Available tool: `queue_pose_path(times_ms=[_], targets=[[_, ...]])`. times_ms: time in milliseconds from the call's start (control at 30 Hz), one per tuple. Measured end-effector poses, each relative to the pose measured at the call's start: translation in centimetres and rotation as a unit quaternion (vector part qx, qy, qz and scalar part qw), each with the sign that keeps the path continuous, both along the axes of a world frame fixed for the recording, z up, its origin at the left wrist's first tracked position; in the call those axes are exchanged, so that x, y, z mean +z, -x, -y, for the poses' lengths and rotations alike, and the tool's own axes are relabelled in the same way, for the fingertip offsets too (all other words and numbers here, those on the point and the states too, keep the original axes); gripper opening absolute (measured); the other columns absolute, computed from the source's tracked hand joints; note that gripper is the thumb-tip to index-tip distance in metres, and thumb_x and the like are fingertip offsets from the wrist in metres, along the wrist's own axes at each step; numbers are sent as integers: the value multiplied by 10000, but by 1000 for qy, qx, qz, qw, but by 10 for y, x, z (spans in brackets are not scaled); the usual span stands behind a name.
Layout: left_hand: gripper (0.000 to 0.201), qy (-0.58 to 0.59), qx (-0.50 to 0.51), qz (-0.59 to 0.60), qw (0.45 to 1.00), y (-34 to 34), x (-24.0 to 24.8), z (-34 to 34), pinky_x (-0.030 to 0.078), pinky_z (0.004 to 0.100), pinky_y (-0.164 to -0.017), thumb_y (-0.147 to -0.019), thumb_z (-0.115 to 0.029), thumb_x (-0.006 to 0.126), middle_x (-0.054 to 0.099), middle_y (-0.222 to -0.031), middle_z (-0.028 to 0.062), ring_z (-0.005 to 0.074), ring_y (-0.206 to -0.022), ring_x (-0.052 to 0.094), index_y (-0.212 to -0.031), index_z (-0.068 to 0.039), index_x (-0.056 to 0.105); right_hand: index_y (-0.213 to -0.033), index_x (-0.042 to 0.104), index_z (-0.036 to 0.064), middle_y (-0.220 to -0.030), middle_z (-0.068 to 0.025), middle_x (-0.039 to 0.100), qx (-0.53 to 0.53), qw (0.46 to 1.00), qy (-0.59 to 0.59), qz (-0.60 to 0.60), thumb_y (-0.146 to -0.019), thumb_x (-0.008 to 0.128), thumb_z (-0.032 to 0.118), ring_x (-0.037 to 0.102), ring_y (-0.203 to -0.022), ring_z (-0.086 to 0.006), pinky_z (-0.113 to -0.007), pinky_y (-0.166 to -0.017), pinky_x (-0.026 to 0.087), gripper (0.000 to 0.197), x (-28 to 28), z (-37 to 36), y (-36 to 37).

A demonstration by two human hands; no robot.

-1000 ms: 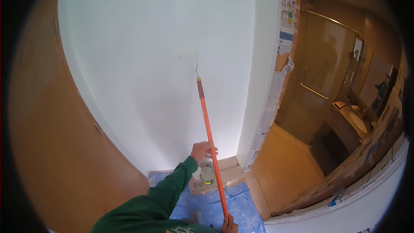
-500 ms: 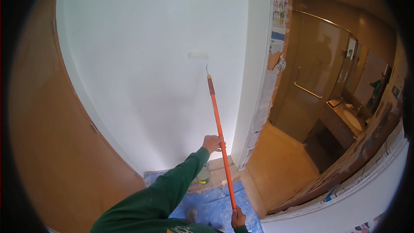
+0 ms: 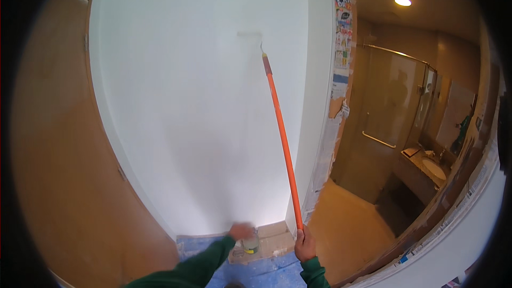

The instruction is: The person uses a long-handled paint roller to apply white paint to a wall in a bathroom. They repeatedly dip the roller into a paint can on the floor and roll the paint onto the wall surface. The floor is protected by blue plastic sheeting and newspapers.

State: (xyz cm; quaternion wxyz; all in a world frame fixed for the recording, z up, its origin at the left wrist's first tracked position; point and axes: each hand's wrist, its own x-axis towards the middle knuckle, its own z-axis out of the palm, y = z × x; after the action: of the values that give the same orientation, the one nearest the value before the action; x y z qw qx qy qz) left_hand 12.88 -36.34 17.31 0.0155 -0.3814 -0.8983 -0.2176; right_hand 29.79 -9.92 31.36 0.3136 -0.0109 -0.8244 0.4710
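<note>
My right hand (image 3: 305,245) is wrapped round the lower end of an orange extension pole (image 3: 282,138) that slants up to the left. A wire-framed paint roller (image 3: 249,34) on its far tip lies against the white wall (image 3: 176,90). My left hand (image 3: 242,231) is off the pole, low in front of the wall and smeared by motion; its fingers cannot be made out. Just below it, a greenish jar or can (image 3: 250,244) stands on a brown paper strip (image 3: 272,232) at the wall's foot, partly covered by the hand.
A brown door (image 3: 58,144) in a white frame is on the left. To the right, newspaper masking (image 3: 341,74) edges a doorway onto a bathroom with a glass shower door (image 3: 381,122) and sink (image 3: 433,168). Blue sheeting (image 3: 256,273) covers the floor.
The roller has moved up the wall, with the pole reaching higher. My left hand has let go of the pole and dropped left of it. My view has tilted upward.
</note>
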Motion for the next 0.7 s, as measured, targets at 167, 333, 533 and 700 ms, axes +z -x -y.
queue_pose_path(times_ms=[167,333,533,700], targets=[[307,174,192,215,942,-130,-100,94,451,444,-650,-820,-447,501,629,-864,73,282,-822,600,-1004,-232,621,-1114,538,25,-648,-148,527,-9,1000,8,-1,-932,422,194,540,-601,-290,-393,-554,416,274,80,15,28],[332,111,322,275,899,-149,-93,154,424,459,-692,-824,-463,481,595,-928,74,290,-874,569,-1044,-239,587,-1088,547,20,-565,-73,467,-3,994,2,-108,-943,426,237,493,-478,-176,-327,-451,391,288,135,30,94],[365,8,382,274,883,-117,-51,177,391,477,-742,-828,-482,456,555,-1005,74,299,-936,532,-1093,-248,547,-1057,548,34,-504,-22,422,63,990,84,-95,-945,424,307,417,-345,-108,-274,-317,347,321,244,38,165],[395,-60,391,265,879,-91,-17,180,363,491,-783,-831,-498,436,521,-1069,75,307,-988,502,-1133,-255,513,-1039,556,21,-508,-25,405,73,986,103,-108,-943,408,303,394,-332,-111,-277,-292,338,333,340,35,196]])
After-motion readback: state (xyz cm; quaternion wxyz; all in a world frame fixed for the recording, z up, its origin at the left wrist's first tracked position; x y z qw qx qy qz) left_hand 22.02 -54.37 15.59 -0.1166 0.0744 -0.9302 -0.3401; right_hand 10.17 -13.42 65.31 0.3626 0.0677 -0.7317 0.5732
